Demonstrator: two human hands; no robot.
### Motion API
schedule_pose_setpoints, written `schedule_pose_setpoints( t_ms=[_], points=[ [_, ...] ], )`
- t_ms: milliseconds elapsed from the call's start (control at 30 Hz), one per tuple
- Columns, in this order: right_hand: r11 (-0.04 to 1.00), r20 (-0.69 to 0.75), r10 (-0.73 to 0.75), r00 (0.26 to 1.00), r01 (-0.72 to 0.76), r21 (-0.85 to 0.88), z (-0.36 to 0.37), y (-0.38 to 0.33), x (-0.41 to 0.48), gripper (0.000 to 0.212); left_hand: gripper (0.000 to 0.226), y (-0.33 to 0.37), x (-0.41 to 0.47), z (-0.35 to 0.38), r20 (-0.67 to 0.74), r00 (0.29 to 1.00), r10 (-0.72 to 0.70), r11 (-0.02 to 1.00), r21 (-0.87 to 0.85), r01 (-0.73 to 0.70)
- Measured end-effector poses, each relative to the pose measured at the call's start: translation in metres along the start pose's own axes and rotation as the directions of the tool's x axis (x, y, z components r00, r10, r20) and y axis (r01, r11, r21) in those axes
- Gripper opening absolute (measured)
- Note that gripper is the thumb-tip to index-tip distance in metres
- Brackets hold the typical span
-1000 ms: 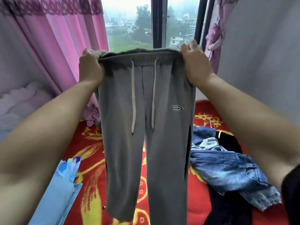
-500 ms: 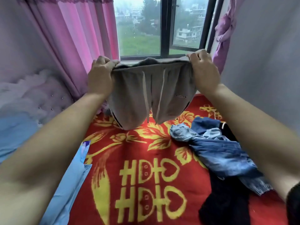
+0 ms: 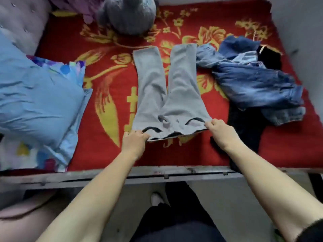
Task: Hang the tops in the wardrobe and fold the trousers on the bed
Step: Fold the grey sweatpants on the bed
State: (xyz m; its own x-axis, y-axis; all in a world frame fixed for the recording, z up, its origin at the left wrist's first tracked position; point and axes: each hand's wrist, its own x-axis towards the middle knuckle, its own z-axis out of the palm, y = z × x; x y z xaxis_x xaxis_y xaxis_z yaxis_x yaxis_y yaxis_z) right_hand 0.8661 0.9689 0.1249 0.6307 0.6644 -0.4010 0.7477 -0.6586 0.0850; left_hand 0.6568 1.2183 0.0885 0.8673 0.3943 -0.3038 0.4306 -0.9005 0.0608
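Lying flat on the red-and-gold blanket [image 3: 104, 151] of the bed [image 3: 157, 173], the grey trousers [image 3: 152, 88] sit near the middle. The waistband faces the near edge and the two legs run slightly apart toward the far edge. The left grip [image 3: 135, 140] pinches the left end of the waistband. The right grip [image 3: 219, 131] pinches the right end, and the band sags between them.

A heap of crumpled jeans [image 3: 253, 81] crowds the right side, its pale edge just beside the hem of the right trouser leg. A black garment [image 3: 244, 126] lies partly under that heap and reaches the near edge, close to the right grip. A blue pillow [image 3: 35, 95] fills the left side, apart from the trousers. A grey knitted bundle [image 3: 129, 14] rests at the far edge, beyond the leg hems, with purple cloth [image 3: 76, 6] next to it at the far left corner.
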Motion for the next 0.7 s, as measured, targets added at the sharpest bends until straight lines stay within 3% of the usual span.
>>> schedule_pose_setpoints(
  t_ms=[133, 300, 500, 700],
  points=[
    [1.000, 0.135, 0.024, 0.991, -0.022, -0.017, 0.067, -0.010, -0.022, 0.040, 0.031, 0.013, -0.025, 0.056, 0.114, 0.994, 0.000, 0.997, 0.079, -0.009],
    [0.999, 0.113, -0.004, 0.994, 0.000, 0.032, 0.130, -0.009, -0.035, 0.051, 0.030, 0.025, -0.031, 0.097, 0.180, 0.984, -0.014, 0.993, 0.115, -0.007],
    [1.000, 0.208, 0.019, 0.978, -0.021, 0.009, 0.234, -0.022, -0.038, 0.027, 0.047, 0.038, -0.042, 0.196, 0.334, 0.942, -0.038, 0.991, 0.130, -0.007],
    [0.973, 0.496, -0.069, 0.865, -0.051, 0.225, 0.300, -0.023, -0.026, 0.067, 0.057, 0.051, -0.053, 0.268, 0.609, 0.788, -0.095, 0.995, 0.043, 0.086]
  ],
)
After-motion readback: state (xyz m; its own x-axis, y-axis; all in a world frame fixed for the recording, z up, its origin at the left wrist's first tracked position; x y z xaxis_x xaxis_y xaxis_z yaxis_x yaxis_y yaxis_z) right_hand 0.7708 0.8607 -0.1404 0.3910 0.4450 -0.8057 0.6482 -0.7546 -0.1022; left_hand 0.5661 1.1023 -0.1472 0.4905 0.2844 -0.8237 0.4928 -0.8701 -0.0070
